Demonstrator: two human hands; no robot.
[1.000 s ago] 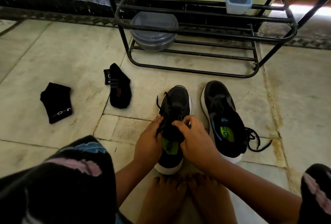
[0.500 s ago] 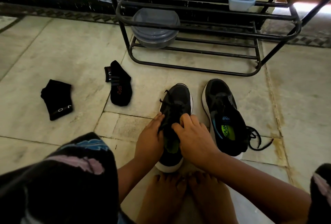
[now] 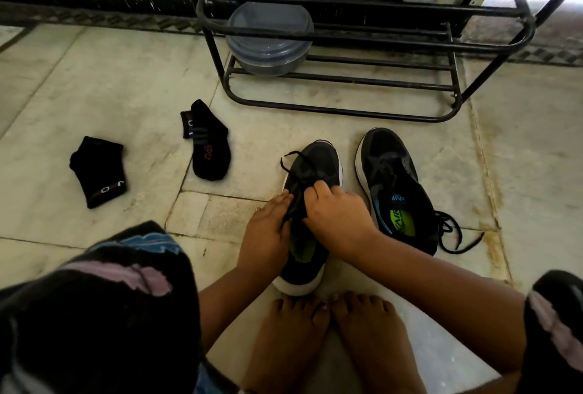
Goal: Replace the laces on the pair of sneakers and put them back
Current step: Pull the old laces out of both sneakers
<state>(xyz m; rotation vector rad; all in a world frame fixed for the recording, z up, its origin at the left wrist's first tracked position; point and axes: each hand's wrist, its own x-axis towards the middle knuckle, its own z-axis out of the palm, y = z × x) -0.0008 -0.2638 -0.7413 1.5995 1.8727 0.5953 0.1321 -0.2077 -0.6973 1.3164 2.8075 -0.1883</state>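
Hands: left hand (image 3: 268, 229) and right hand (image 3: 334, 214) pinch lace (image 3: 295, 173) over left sneaker (image 3: 318, 166); right sneaker (image 3: 394, 185) just beside.

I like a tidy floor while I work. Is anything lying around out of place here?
Yes. Two black socks lie apart on the floor left of the sneakers, one farther left, one nearer the rack. The right sneaker's lace trails loose onto the tile beside its heel.
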